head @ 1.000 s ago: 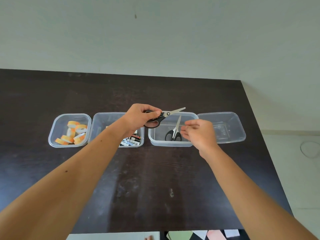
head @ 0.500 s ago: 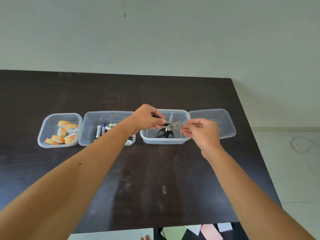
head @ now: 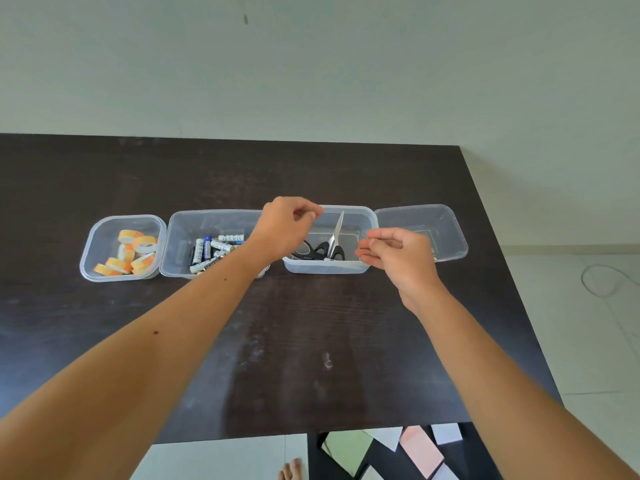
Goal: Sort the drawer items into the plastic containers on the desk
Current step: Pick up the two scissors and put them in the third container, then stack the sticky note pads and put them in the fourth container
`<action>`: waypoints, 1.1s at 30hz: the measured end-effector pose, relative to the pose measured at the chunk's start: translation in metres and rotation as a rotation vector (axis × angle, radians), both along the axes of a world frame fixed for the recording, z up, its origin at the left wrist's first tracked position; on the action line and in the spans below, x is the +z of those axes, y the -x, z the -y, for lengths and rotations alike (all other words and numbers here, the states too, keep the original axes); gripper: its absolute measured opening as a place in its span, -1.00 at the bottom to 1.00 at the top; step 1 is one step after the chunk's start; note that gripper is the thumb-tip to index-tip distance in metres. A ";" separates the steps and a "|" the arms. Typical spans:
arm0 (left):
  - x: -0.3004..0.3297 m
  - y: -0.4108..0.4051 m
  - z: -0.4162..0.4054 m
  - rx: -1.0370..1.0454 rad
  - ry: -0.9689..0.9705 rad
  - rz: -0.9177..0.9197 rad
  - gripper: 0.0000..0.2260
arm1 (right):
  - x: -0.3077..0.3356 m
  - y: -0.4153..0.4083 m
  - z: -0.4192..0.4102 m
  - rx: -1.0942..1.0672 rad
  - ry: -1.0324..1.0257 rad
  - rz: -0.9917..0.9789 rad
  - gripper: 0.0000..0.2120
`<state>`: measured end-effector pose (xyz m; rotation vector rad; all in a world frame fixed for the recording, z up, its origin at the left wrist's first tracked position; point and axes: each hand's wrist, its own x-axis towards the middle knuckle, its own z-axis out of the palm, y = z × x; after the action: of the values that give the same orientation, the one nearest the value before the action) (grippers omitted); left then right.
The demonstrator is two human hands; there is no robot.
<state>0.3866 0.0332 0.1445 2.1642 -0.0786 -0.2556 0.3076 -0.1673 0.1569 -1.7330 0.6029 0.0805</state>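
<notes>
Several clear plastic containers stand in a row on the dark desk. The leftmost container holds orange tape rolls. Beside it, a second container holds batteries. Black-handled scissors lie in the third container, one pair's blades leaning up toward its back wall. The rightmost container looks empty. My left hand hovers over the third container's left edge, fingers loosely curled, holding nothing. My right hand hovers at its right edge, fingers loosely curled and also empty.
An open drawer below the desk's near edge holds coloured paper pads. A bare foot shows on the tiled floor. A thin cable lies on the floor to the right. A pale wall stands behind the desk.
My left hand lowered the black-handled scissors into the third container and let go. Both hands have lifted slightly away from the scissors.
</notes>
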 end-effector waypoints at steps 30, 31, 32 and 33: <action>-0.082 0.354 0.062 0.280 0.620 -0.548 -0.78 | -0.081 0.291 0.132 0.224 -0.140 -0.161 -0.87; -0.093 0.362 0.064 0.280 0.604 -0.562 -0.76 | -0.093 0.299 0.138 0.226 -0.112 -0.183 -0.90; -0.102 0.369 0.066 0.281 0.583 -0.575 -0.75 | -0.106 0.306 0.144 0.234 -0.075 -0.207 -0.92; -0.111 0.375 0.068 0.280 0.560 -0.588 -0.75 | -0.119 0.313 0.149 0.247 -0.031 -0.232 -0.93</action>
<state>0.0118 -0.0346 0.0332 1.4561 0.4353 -0.6142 -0.0049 -0.3160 0.0381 -1.7744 0.5493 0.4669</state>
